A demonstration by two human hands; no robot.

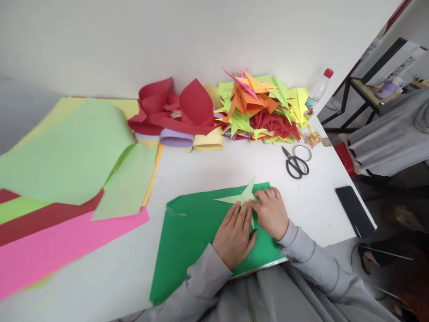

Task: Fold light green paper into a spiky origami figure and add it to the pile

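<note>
A pale green folded paper star (247,194) with long thin points lies on a green board (187,241) at the table's front edge. My left hand (235,235) rests over its lower left part, fingers stretched out flat and pressing it down. From the right, my right hand (272,213) grips the star's edge with curled fingers, its fingertips close to those of my left hand. Both hands hide part of the star, and one thin point shows below them.
Large coloured paper sheets (63,156) spread over the left side. Rolled red paper (196,105) and a pile of folded paper stars (254,105) stand along the wall. Scissors (295,164), a tape roll (302,153), a bottle (317,91) and a black phone (355,211) are to the right.
</note>
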